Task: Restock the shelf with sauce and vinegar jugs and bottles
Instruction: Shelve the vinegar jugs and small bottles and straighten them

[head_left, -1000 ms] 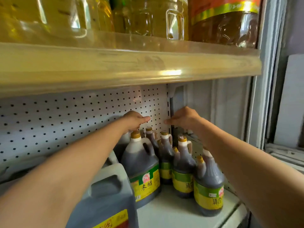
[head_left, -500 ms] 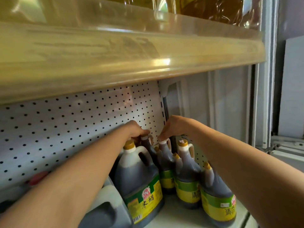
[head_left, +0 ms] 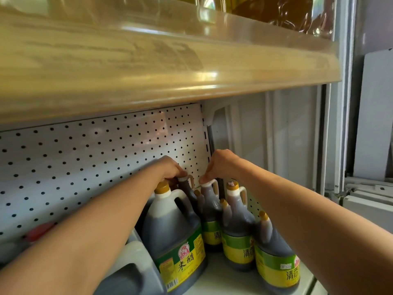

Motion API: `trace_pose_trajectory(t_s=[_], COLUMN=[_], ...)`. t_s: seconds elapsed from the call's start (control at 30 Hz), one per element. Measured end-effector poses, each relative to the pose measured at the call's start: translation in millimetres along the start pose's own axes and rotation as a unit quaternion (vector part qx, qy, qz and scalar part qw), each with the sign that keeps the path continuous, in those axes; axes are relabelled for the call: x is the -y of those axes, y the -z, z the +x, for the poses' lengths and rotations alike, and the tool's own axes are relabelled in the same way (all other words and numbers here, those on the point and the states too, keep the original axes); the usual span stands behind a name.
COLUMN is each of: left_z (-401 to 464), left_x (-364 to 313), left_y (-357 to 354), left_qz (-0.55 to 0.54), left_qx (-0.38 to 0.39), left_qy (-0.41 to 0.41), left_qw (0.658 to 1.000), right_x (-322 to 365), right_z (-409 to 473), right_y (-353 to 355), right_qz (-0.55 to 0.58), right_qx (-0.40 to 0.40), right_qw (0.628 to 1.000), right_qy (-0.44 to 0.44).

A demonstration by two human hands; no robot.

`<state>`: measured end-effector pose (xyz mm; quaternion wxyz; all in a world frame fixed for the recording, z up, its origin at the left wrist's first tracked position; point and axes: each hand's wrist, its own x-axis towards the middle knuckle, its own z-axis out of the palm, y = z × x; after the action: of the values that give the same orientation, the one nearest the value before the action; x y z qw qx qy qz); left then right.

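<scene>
At the frame's centre, against the white pegboard back (head_left: 95, 158), the left hand (head_left: 170, 170) pinches one upright dark plastic vinegar bottle's neck (head_left: 184, 184) while the right hand (head_left: 221, 168) seemingly grips its neighbour's cap (head_left: 209, 188), both directly beneath the curled fingers.

Dark vinegar jugs stand upright on the white shelf (head_left: 225, 279), clustered at its right end against the pegboard. The large jug (head_left: 176, 235) — yellow cap, moulded handle, green-and-yellow label — stands nearest. At its 1 o'clock, two rear bottles (head_left: 187, 188) (head_left: 209, 201) have their tops covered by fingers. At 3 o'clock stand two more green-labelled bottles (head_left: 237, 228) (head_left: 274, 252). A grey jug (head_left: 129, 271) sits at 8 o'clock.
</scene>
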<state>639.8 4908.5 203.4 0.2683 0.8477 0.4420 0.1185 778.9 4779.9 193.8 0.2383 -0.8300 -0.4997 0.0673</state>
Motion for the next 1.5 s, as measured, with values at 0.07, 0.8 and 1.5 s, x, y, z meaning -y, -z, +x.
trace_pose_trajectory(t_s=[0.07, 0.8, 1.5], left_z=[0.6, -60.3, -313.0], left_x=[0.3, -10.2, 120.2], left_y=[-0.4, 45.4, 22.9], left_qz=[-0.001, -0.084, 0.015], left_qx=[-0.003, -0.064, -0.239], left_qy=[-0.006, -0.074, -0.021], left_qw=[1.000, 0.992, 0.971], right_x=[-1.3, -1.2, 54.8], right_z=[0.1, -45.2, -200.8], right_y=[-0.9, 21.1, -92.4], right_qz=[0.003, 0.028, 0.356], right_qx=[-0.005, -0.126, 0.179], right_qw=[1.000, 0.991, 0.870], right_qy=[0.003, 0.040, 0.290])
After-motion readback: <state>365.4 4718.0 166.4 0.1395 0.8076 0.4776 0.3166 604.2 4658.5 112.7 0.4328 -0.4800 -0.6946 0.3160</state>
